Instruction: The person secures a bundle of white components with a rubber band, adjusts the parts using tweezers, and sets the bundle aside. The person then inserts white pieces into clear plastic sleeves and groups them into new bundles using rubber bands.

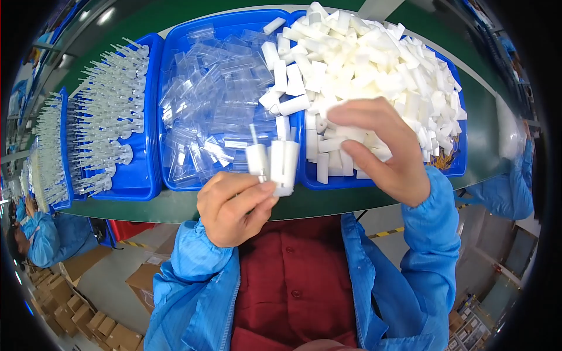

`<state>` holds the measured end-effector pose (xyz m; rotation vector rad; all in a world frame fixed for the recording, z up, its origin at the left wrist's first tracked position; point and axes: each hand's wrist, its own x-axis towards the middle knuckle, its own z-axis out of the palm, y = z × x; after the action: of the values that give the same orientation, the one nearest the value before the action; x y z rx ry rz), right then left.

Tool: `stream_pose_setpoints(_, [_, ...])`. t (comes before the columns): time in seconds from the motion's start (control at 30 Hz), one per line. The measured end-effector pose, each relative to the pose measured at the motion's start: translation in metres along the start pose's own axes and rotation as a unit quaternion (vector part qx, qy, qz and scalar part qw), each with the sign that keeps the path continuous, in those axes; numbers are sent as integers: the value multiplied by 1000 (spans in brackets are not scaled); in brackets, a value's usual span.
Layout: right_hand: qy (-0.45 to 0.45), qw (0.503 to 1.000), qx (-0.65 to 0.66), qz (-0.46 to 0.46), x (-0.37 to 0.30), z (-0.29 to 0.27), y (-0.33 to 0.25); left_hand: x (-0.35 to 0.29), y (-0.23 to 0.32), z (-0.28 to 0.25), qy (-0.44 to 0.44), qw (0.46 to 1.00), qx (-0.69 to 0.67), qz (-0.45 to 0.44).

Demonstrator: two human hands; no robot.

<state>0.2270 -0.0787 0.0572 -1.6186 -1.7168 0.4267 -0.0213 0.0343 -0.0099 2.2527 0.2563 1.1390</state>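
My left hand (234, 207) pinches a white stemmed part (263, 174) in front of the middle bin. White foam pieces (283, 164) stand upright on it, and a thin pale stem pokes up at its left. Its lower end is partly behind my fingertips. My right hand (383, 146) hovers at the near side of the white foam piece heap (363, 64), thumb and fingers apart. Nothing shows between them. Under the heap is a blue bin (462, 158). Clear plastic sleeves (216, 88) fill another blue bin (165, 52) beside it.
To the left, a blue bin (153, 117) holds many pale thin-stemmed parts (114, 111), with more such parts beyond. The bins stand on a green table (175, 209). Co-workers in blue sleeves (506, 187) are at both sides. Cardboard boxes (88, 319) lie at the lower left.
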Motion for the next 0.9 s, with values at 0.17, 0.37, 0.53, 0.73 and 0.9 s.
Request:
stream_pose_setpoints(0.17, [-144,964,-208,-79,-28,6,-7,0,2,2,1,998,41,-48])
stream_pose_setpoints(0.37, [-129,948,-257,-137,-28,27,4,-2,0,5,-20,998,48,-47])
stream_pose_setpoints(0.53, [68,981,156,93,-28,31,4,4,2,2,-103,992,54,43])
stream_pose_setpoints(0.73, [154,802,452,360,3,28,-20,12,22,-1,-139,982,83,99])
stream_pose_setpoints(0.9, [115,827,432,341,3,36,-19,11,25,-2,-143,981,94,92])
